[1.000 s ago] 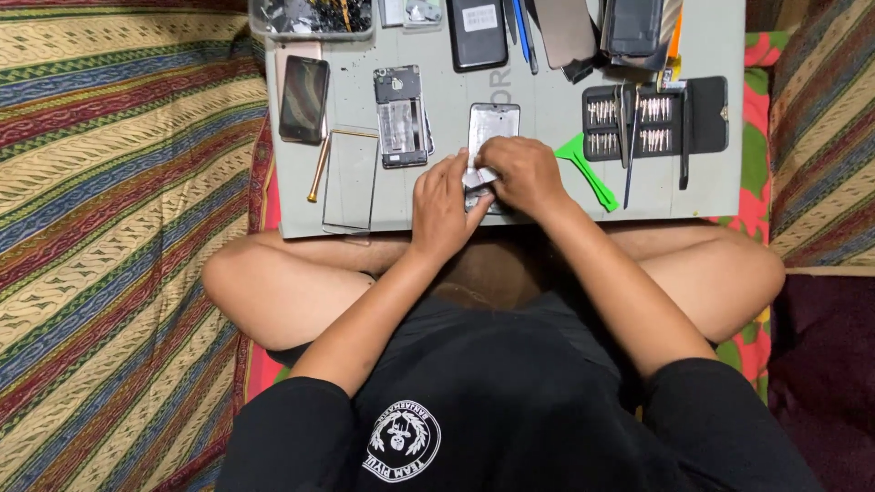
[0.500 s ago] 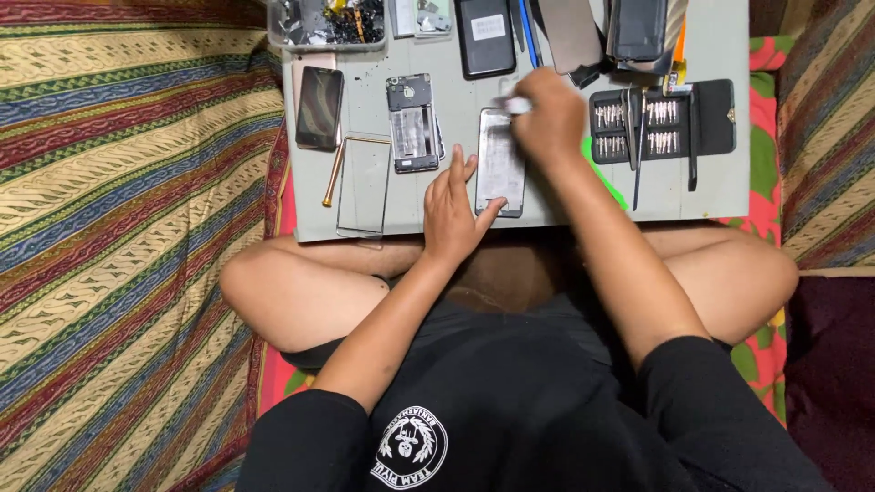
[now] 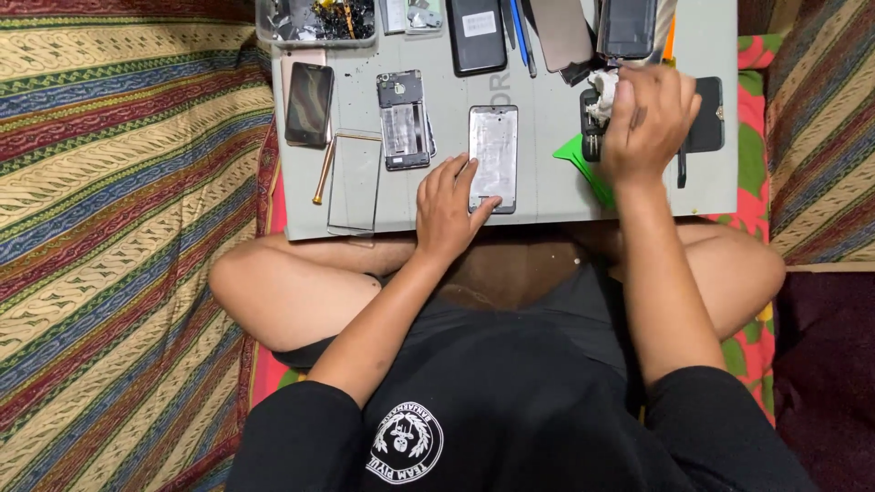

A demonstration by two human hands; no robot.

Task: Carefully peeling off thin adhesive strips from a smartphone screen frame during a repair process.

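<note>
Overhead view of a seated, cross-legged person working at a grey work mat [image 3: 547, 187] laid across the lap, on striped bedding [image 3: 118, 228]. Left hand [image 3: 451, 208] lies flat and spread, fingers resting on the lower left edge of a silver phone frame [image 3: 493, 157] that sits upright near the middle of the mat; the hand presses on it rather than grasping it. Right hand [image 3: 647, 123] is curled, knuckles up, over a black tool case [image 3: 706, 117] at the right of the mat, with a crumpled white wad [image 3: 602, 94] at its fingertips; whether the fingers actually pinch the wad cannot be told. Green pry tool [image 3: 576, 159] lies just beside the right wrist. Left of the frame: an opened phone chassis [image 3: 403, 121], a clear glass panel [image 3: 355, 185] with a thin brown stick [image 3: 324, 170] alongside, and a dark phone [image 3: 310, 103]. Along the far edge: a parts tray [image 3: 314, 23], a black phone [image 3: 477, 35] and a blue pen [image 3: 519, 25]
</note>
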